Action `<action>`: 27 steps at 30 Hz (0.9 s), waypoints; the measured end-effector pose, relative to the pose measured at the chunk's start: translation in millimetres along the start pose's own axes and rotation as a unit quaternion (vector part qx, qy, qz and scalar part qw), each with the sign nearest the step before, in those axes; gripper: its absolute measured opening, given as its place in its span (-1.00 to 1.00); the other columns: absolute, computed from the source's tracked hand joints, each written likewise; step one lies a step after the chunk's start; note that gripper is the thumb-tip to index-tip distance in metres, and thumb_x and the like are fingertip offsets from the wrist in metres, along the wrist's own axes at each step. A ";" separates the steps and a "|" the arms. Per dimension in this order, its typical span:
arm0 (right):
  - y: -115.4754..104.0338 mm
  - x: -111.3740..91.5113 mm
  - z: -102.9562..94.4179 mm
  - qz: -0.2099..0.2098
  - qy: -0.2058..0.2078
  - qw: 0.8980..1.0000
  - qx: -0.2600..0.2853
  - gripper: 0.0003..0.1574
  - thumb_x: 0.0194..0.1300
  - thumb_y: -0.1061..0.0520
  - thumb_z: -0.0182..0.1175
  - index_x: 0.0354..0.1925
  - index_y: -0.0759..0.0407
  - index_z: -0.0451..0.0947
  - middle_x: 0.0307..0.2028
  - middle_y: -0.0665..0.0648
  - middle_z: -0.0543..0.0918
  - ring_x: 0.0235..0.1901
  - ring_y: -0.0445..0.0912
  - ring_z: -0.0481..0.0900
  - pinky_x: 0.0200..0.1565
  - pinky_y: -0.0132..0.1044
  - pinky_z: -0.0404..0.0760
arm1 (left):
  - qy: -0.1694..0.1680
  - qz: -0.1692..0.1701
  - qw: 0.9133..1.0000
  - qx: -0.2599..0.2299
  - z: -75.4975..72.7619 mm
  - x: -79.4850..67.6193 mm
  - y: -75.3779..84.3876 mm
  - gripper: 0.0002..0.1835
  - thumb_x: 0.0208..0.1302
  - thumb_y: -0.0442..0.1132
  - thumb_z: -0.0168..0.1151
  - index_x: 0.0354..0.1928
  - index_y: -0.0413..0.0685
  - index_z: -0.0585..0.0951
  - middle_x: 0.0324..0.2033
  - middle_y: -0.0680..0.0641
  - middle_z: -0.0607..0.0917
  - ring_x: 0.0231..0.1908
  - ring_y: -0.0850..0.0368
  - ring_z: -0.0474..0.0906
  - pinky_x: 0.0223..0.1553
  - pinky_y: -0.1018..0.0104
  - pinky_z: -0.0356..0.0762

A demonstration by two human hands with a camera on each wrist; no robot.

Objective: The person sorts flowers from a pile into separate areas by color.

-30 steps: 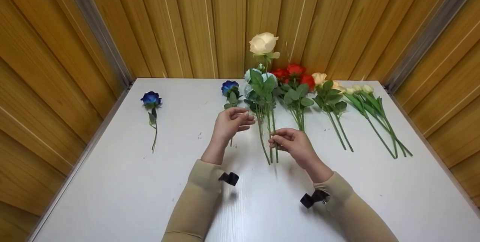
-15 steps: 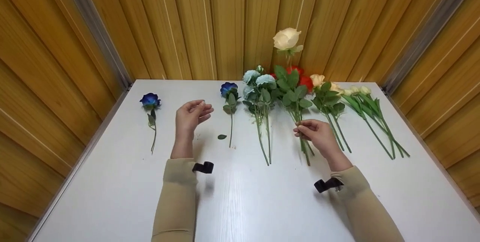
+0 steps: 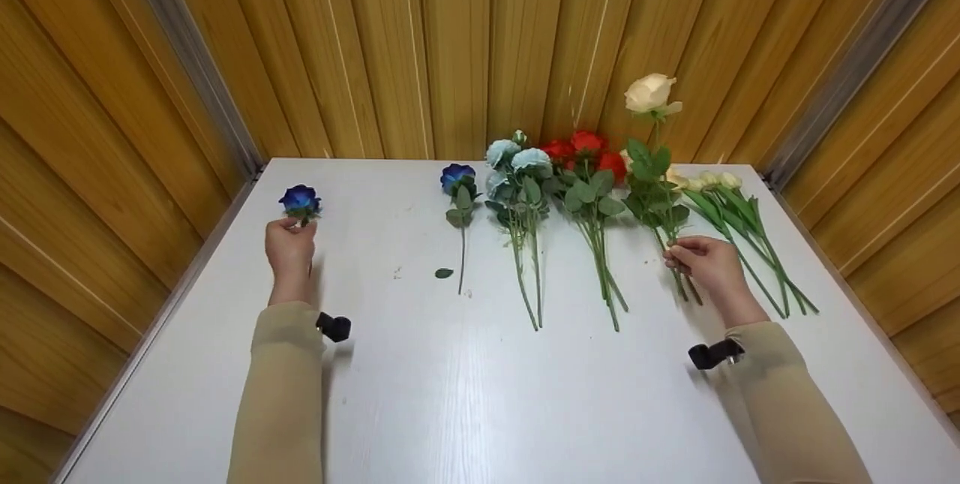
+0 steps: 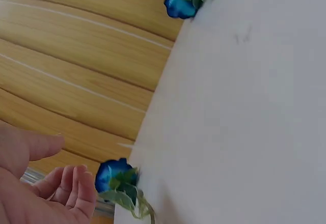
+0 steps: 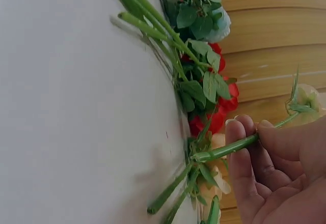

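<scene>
My left hand [image 3: 291, 251] is over the stem of a blue rose [image 3: 300, 199] lying at the table's left. In the left wrist view that hand's thumb and fingers stand apart beside the rose, with no stem between them. My right hand [image 3: 709, 266] pinches the stem of a white rose [image 3: 649, 94] between thumb and fingers and holds it upright. Its leaves overlap the peach roses [image 5: 216, 180] lying behind, partly hiding them in the head view. The stem's cut end points toward the table in the right wrist view.
On the white table [image 3: 450, 394] lie a second blue rose [image 3: 458, 178], a loose leaf [image 3: 444, 273], light-blue flowers [image 3: 532, 160], red flowers [image 3: 587, 141] and white tulips [image 3: 727, 180]. Wood-patterned panels [image 3: 420, 49] stand behind and at both sides.
My right hand has carried the white rose rightward, from before the light-blue flowers past the red ones to the peach roses. My left hand has moved left to the far-left blue rose.
</scene>
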State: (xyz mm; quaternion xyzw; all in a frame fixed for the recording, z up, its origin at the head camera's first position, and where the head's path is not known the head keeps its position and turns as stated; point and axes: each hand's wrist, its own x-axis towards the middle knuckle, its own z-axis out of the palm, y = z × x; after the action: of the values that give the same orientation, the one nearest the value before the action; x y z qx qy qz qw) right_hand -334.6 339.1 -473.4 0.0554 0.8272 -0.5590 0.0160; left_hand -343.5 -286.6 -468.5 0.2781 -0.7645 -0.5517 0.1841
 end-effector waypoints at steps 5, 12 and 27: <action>5.0 7.7 -14.2 0.024 0.004 1.000 -0.008 -0.41 0.57 0.17 0.10 0.37 0.54 0.33 -0.32 -0.25 0.69 -0.23 -0.37 0.74 0.00 -0.44 0.73 | -0.004 -0.019 0.998 0.053 -11.2 9.8 -10.7 -0.45 0.48 -0.21 0.16 0.32 -0.46 0.34 0.24 -0.46 0.46 0.26 -0.33 0.45 0.33 -0.08 0.45; 11.7 16.6 -20.7 0.070 0.003 0.995 -0.067 -0.41 0.58 0.08 0.08 0.40 0.41 0.37 0.09 0.06 0.63 -0.14 -0.33 0.62 -0.08 -0.51 0.67 | -0.063 -0.048 0.982 0.170 -10.5 11.2 -19.6 -0.35 0.46 -0.08 0.19 0.30 -0.55 0.38 0.29 -0.54 0.39 0.31 -0.45 0.38 0.39 -0.23 0.38; 22.2 29.4 -16.3 0.110 -0.003 0.990 -0.085 -0.51 0.48 0.17 0.20 0.22 0.50 0.49 -0.32 -0.13 0.58 -0.35 -0.31 0.54 -0.29 -0.44 0.62 | -0.057 0.047 0.961 0.266 2.9 10.3 -34.7 -0.65 0.42 -0.47 -0.08 0.08 -0.62 0.54 0.03 -0.58 0.62 0.11 -0.49 0.57 0.19 -0.26 0.55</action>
State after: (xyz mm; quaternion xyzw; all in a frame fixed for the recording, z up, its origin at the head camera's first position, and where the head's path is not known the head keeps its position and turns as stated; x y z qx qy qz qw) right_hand -360.7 364.5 -490.4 0.1430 0.8607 -0.4812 0.0849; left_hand -345.5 -299.2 -502.5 0.2494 -0.9050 -0.3340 0.0852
